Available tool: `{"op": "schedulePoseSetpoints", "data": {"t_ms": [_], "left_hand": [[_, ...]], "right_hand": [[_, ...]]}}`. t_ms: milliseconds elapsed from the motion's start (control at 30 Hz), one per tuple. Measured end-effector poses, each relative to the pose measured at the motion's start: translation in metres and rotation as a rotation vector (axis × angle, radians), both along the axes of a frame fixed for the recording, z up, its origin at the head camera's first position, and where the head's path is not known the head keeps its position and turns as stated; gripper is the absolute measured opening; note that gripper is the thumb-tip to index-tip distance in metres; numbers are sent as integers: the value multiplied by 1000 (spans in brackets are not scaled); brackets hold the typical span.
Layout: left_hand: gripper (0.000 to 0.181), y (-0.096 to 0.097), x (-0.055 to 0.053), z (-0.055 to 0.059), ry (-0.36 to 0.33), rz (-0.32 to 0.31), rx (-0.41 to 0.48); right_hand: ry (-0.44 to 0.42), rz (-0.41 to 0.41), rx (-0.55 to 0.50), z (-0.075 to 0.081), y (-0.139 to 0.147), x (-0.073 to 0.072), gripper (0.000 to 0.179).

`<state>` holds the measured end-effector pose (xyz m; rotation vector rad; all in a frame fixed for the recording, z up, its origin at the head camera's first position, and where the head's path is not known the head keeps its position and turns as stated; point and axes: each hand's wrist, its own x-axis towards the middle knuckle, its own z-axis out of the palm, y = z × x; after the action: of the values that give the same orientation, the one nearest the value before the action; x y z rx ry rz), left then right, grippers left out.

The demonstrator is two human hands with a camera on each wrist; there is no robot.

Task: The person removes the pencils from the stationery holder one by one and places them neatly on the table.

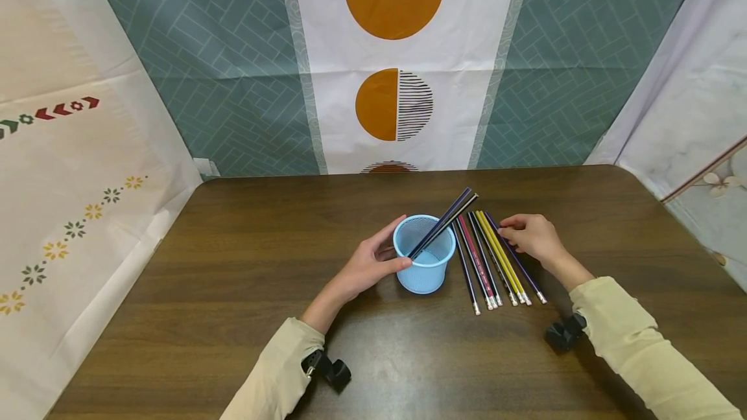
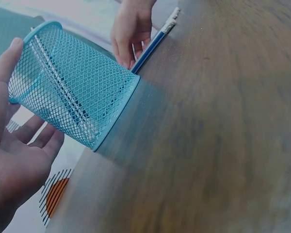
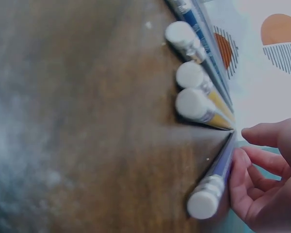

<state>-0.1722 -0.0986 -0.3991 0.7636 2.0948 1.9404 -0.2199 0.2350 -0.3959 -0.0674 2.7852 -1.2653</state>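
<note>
My left hand [image 1: 363, 269] holds a light blue mesh pencil cup [image 1: 421, 279] from its left side, thumb at the near rim and fingers around the far side. Dark pencils [image 1: 441, 224] lean inside the cup, pointing up to the right. My right hand [image 1: 533, 237] is by the upper end of a purple pencil [image 3: 218, 172] that lies on the table. In the right wrist view, its fingertips are beside that pencil, with a gap between thumb and forefinger. Yellow pencils [image 1: 509, 258] and a pink pencil [image 1: 474, 258] lie between cup and right hand.
Other dark pencils [image 1: 465, 271] lie in the same row, white eraser ends toward me. Everything rests on a brown wooden table [image 1: 233, 316]. A patterned cloth [image 1: 233, 63] hangs behind its far edge, and pale cloths hang at both sides.
</note>
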Motion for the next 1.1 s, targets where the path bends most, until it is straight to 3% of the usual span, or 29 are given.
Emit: {"op": "schedulePoseSetpoints", "data": {"t_ms": [333, 700, 1100], "left_hand": [[71, 0, 1, -1, -14, -2, 11], [74, 1, 1, 0, -9, 2, 3], [74, 0, 0, -1, -9, 1, 14]], "right_hand": [[-36, -2, -42, 5, 2, 3, 27], [40, -13, 0, 15, 2, 8, 26], [56, 100, -8, 33, -16, 20, 29]]}}
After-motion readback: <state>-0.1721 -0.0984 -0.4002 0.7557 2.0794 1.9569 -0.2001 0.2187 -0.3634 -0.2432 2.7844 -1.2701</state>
